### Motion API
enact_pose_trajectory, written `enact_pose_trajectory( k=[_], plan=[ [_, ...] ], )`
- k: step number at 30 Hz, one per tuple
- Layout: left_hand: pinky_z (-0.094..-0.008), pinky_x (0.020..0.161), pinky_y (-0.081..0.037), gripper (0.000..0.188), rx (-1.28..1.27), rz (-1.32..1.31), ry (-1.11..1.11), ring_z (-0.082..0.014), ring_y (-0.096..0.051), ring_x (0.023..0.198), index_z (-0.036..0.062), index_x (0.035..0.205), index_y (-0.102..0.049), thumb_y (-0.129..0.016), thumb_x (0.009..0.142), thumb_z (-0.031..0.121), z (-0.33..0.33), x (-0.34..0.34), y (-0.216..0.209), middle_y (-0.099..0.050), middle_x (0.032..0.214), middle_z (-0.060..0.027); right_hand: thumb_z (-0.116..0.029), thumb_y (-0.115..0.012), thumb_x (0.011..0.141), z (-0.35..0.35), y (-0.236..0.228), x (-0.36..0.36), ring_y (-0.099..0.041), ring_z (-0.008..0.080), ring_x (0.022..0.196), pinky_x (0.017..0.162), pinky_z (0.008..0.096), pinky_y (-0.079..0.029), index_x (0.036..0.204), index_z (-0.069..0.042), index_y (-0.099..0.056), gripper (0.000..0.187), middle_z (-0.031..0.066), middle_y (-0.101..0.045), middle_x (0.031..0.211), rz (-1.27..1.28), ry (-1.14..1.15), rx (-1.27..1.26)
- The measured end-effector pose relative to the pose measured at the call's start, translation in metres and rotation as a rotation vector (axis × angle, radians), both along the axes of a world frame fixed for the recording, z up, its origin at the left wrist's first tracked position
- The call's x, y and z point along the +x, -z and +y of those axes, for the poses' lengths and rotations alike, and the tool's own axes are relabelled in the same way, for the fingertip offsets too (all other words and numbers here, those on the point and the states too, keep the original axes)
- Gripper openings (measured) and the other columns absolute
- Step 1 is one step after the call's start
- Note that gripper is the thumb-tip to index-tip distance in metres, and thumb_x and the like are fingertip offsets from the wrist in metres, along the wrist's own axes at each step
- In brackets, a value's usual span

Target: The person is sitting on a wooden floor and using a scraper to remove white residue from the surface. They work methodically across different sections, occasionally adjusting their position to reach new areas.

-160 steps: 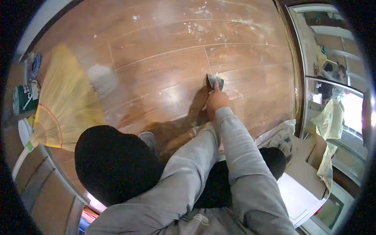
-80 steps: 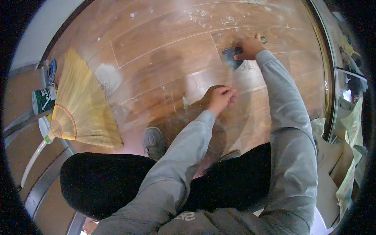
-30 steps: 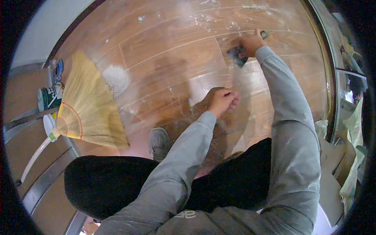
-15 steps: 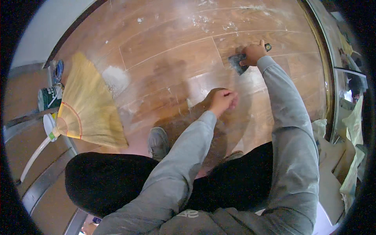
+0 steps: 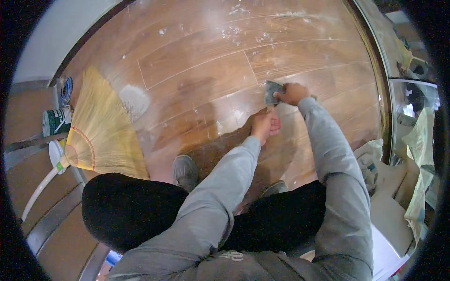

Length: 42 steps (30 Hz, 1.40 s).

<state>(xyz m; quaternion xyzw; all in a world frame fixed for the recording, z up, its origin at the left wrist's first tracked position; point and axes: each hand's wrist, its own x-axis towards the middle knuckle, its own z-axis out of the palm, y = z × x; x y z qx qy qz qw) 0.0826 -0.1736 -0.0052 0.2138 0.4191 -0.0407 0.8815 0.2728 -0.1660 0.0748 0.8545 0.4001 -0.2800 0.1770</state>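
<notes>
My right hand point(image 5: 295, 93) is closed around the handle of a putty knife point(image 5: 272, 92), whose wide grey blade points left, over the wood-look floor point(image 5: 192, 70). Just below the blade is my left hand point(image 5: 265, 125), its fingers curled in; whether anything is inside them is hidden. One fingertip of that hand reaches up close to the blade's lower corner; I cannot tell whether they touch. White dust and smears mark the boards around both hands.
A straw broom point(image 5: 105, 131) leans at the left, beside a pile of white powder point(image 5: 135, 102). Behind it are a dark green can point(image 5: 55, 122) and a roll of blue tape point(image 5: 68, 89). A metal-framed glass panel point(image 5: 382, 56) borders the right; pale sacking point(image 5: 419, 140) lies there.
My right hand has brought the putty knife down and left, closer to my left hand. The blade has turned from pointing lower-left to pointing left. My left hand has shifted only slightly.
</notes>
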Motion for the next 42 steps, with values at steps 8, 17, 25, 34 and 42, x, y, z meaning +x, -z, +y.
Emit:
enact_pose_trajectory(
  k=[8,17,25,34,42],
  plan=[
    [-0.0387,0.069,-0.055,0.058,-0.058,-0.004,-0.346,-0.0233,-0.067,0.086,0.0134,0.122,-0.060,-0.054,0.094,0.064,-0.012,0.025,-0.018,-0.069,0.106,-0.0086,-0.065,-0.050,0.091,-0.022,0.040,-0.047,-0.065,0.0428,0.111,0.095,0.0476,-0.051,0.109,0.000,-0.073,0.071,0.0260,-0.069,0.115,0.171,0.388,0.057],
    [-0.0437,0.080,-0.052,0.049,0.470,0.271,-0.061,-0.0301,-0.068,0.094,-0.0028,0.111,-0.066,-0.067,0.093,0.043,0.046,0.032,0.046,-0.070,0.109,-0.0151,-0.058,-0.031,0.101,-0.005,0.094,-0.069,-0.062,0.0469,0.113,0.098,0.0520,-0.048,0.110,0.003,-0.072,0.074,0.0304,-0.065,0.118,0.153,0.416,0.180],
    [-0.0422,0.083,-0.050,0.048,0.726,0.443,0.206,-0.0315,-0.068,0.096,-0.0060,0.106,-0.072,-0.065,0.094,0.040,0.042,0.022,-0.018,-0.071,0.115,-0.0213,-0.063,-0.040,0.097,-0.029,0.105,-0.061,-0.068,0.0464,0.095,0.081,0.0499,-0.053,0.098,0.008,-0.072,0.078,0.0337,-0.068,0.100,0.123,0.331,0.307],
    [-0.0426,0.085,-0.050,0.051,0.610,0.431,0.051,-0.0308,-0.066,0.105,-0.0062,0.107,-0.071,-0.061,0.096,0.042,0.052,0.026,-0.028,-0.071,0.114,-0.0216,-0.059,-0.037,0.099,0.003,0.075,-0.053,-0.058,0.0462,0.119,0.103,0.0492,-0.045,0.112,0.001,-0.071,0.070,0.0301,-0.063,0.121,0.332,0.493,0.159],
    [-0.0396,0.084,-0.050,0.049,0.421,0.344,-0.048,-0.0304,-0.066,0.098,-0.0065,0.105,-0.070,-0.058,0.099,0.041,0.047,0.031,-0.035,-0.071,0.109,-0.0201,-0.055,-0.034,0.101,0.000,0.076,-0.045,-0.061,0.0409,0.119,0.103,0.0475,-0.045,0.111,0.001,-0.072,0.068,0.0273,-0.064,0.123,0.420,0.646,0.082]
  ],
)
